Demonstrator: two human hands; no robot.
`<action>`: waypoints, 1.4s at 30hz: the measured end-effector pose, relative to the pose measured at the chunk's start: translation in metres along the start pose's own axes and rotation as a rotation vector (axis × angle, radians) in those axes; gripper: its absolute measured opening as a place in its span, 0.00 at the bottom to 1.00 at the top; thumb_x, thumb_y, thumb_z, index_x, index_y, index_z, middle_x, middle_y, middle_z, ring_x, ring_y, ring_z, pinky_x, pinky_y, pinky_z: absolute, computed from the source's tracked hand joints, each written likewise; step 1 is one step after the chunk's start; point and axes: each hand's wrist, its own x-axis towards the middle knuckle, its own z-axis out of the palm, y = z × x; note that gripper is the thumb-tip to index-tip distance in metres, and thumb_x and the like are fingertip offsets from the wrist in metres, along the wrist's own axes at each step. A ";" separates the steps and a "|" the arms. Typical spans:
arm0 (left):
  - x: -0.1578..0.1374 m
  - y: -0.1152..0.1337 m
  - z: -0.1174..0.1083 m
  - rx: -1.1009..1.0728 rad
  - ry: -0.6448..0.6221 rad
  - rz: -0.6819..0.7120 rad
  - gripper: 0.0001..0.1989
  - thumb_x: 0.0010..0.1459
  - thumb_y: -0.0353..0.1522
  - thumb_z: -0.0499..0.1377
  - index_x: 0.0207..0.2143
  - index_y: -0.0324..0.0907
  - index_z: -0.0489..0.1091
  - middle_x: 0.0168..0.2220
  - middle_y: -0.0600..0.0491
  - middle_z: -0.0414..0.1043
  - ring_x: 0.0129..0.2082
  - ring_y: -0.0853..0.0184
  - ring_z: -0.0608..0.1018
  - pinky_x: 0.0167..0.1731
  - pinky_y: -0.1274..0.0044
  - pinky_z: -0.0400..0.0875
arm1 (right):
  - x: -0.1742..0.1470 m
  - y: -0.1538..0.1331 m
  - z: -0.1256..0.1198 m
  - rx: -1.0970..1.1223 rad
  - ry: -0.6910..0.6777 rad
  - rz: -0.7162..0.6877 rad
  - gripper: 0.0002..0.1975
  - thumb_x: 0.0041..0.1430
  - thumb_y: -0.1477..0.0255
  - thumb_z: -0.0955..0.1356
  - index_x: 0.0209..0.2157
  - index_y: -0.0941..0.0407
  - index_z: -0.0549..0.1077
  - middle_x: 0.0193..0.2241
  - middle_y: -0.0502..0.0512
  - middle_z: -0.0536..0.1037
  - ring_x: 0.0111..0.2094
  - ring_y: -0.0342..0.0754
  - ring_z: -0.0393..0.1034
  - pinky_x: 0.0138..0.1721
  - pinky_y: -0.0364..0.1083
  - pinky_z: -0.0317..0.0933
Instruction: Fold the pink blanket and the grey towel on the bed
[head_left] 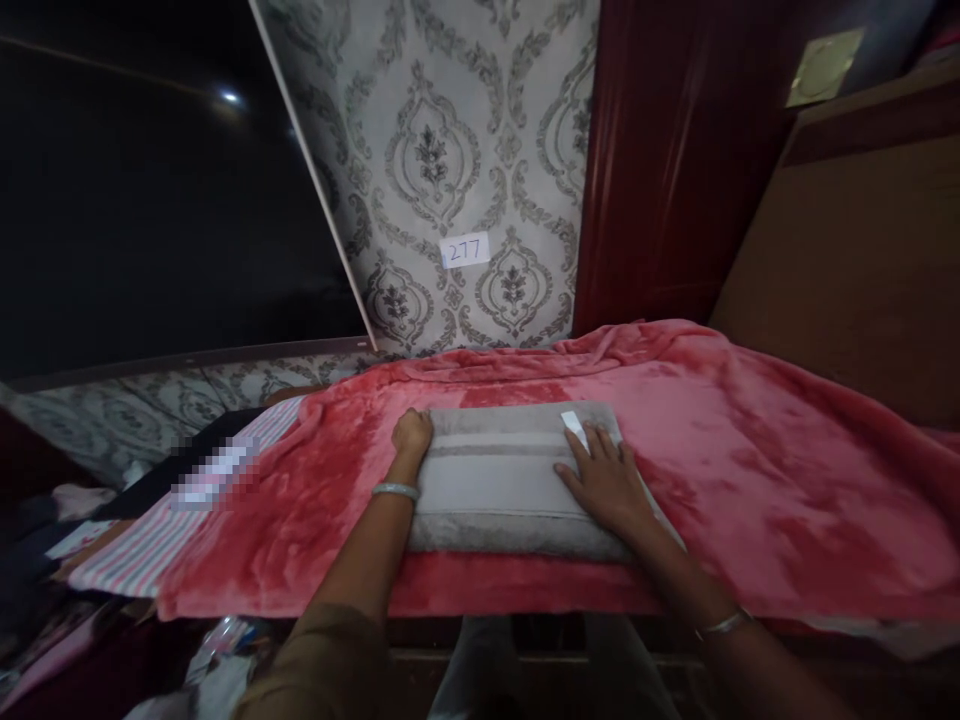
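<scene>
A flat, rectangular grey plush cushion [495, 485] with lighter bands lies on a red and pink plush blanket [712, 430]. At its upper left corner my left hand [412, 435] is closed, its fingers curled over the edge; the fingertips are hidden. My right hand [604, 470] rests flat on the right part of the cushion, fingers spread. Just above those fingers a small white tag [574, 427] shows on the grey fabric.
A large dark screen [165, 200] stands at the back left. Patterned wallpaper carries a paper marked 277 [465, 250]. A brown board [847, 250] leans at the right. Striped cloth [142, 550] and clutter lie at the left.
</scene>
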 end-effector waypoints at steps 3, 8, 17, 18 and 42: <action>-0.009 0.014 -0.010 0.021 0.074 0.019 0.23 0.66 0.36 0.50 0.58 0.32 0.67 0.54 0.30 0.72 0.54 0.49 0.77 0.49 0.65 0.69 | 0.010 -0.002 -0.015 0.029 -0.039 0.017 0.31 0.68 0.59 0.58 0.69 0.55 0.58 0.70 0.64 0.56 0.70 0.62 0.48 0.65 0.65 0.46; -0.026 0.039 -0.004 0.084 0.018 0.554 0.29 0.66 0.40 0.53 0.66 0.40 0.60 0.68 0.41 0.59 0.69 0.53 0.59 0.66 0.64 0.52 | 0.042 -0.006 -0.037 0.039 0.005 -0.002 0.30 0.70 0.57 0.58 0.69 0.52 0.58 0.70 0.64 0.55 0.70 0.65 0.47 0.65 0.66 0.44; -0.027 0.035 0.023 0.221 -0.361 0.591 0.32 0.68 0.48 0.46 0.71 0.49 0.51 0.72 0.48 0.50 0.73 0.52 0.50 0.68 0.54 0.41 | 0.055 0.005 -0.009 0.059 -0.074 0.014 0.30 0.70 0.54 0.58 0.69 0.49 0.59 0.70 0.57 0.57 0.69 0.65 0.47 0.65 0.66 0.43; -0.027 0.035 0.023 0.220 -0.346 0.595 0.32 0.68 0.48 0.45 0.71 0.49 0.52 0.72 0.48 0.51 0.72 0.53 0.50 0.68 0.54 0.42 | 0.055 0.005 -0.008 0.061 -0.074 0.019 0.30 0.70 0.54 0.58 0.69 0.48 0.59 0.70 0.57 0.57 0.69 0.65 0.48 0.65 0.66 0.43; -0.063 -0.025 -0.020 0.321 -0.237 0.478 0.32 0.69 0.45 0.43 0.71 0.44 0.50 0.74 0.44 0.40 0.72 0.48 0.49 0.66 0.49 0.49 | 0.035 0.014 -0.027 0.081 -0.007 -0.018 0.32 0.70 0.55 0.55 0.71 0.52 0.54 0.71 0.64 0.50 0.70 0.67 0.45 0.63 0.69 0.48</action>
